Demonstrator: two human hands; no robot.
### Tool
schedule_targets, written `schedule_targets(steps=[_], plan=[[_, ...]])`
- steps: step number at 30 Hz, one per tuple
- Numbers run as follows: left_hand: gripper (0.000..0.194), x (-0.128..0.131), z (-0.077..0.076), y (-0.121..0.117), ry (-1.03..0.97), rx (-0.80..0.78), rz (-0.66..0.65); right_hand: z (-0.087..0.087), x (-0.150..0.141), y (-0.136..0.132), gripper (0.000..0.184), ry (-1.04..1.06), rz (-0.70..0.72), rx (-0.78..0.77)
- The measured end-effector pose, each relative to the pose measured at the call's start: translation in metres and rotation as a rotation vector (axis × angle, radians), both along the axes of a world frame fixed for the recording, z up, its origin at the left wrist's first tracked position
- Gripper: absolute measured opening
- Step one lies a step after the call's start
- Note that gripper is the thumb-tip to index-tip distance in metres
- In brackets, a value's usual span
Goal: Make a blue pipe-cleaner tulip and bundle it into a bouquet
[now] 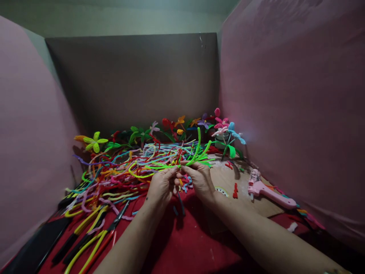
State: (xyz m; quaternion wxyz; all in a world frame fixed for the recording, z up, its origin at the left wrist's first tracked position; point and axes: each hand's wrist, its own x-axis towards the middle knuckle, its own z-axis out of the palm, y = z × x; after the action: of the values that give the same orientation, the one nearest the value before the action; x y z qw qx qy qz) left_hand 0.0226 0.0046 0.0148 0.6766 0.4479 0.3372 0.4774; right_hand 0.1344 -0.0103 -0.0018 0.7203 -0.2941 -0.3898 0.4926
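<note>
Near the middle of the head view, my left hand [164, 183] pinches bright green pipe cleaners [199, 137] between thumb and fingertips. My right hand [202, 180] grips the same green strands just beside it, so the two sets of fingertips nearly meet. Two green ends stick up above the right hand, one of them curved. Fingers hide the exact point where the strands join or cross. Behind and left of the hands lies a tangled heap of coloured pipe cleaners [114, 171].
Pipe-cleaner flowers [96, 142] line the back. On the right, a pink glue gun [272, 193] rests on cardboard [228, 175] near small red pieces [235, 191]. Scissors [99, 239] and yellow-and-black-handled pliers [81, 225] lie front left on the red cloth [185, 247]. Pink walls [291, 114] flank both sides.
</note>
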Motion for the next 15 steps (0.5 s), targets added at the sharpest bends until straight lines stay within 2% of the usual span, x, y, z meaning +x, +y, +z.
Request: schedule_targets(steps=[6, 8, 10, 11, 13, 15], plan=[[0.023, -0.002, 0.009, 0.000, -0.017, -0.003, 0.141, -0.001, -0.003, 0.001, 0.013, -0.059, -0.022, 0.034], [0.020, -0.008, 0.015, 0.001, -0.105, 0.028, 0.245, 0.001, 0.000, 0.004, 0.014, -0.021, -0.050, -0.014], [0.017, -0.018, 0.020, 0.005, -0.152, 0.071, 0.282, 0.005, 0.006, 0.008, 0.015, 0.089, -0.094, -0.060], [0.018, -0.024, 0.021, 0.007, -0.124, 0.077, 0.252, 0.007, 0.010, 0.010, 0.016, 0.163, -0.108, -0.066], [0.020, -0.032, 0.022, 0.011, 0.080, 0.058, 0.104, 0.012, 0.018, 0.014, 0.016, 0.296, -0.106, -0.047], [0.015, -0.035, 0.020, 0.012, 0.263, 0.069, 0.079, 0.017, 0.025, 0.016, 0.013, 0.374, -0.087, -0.032]])
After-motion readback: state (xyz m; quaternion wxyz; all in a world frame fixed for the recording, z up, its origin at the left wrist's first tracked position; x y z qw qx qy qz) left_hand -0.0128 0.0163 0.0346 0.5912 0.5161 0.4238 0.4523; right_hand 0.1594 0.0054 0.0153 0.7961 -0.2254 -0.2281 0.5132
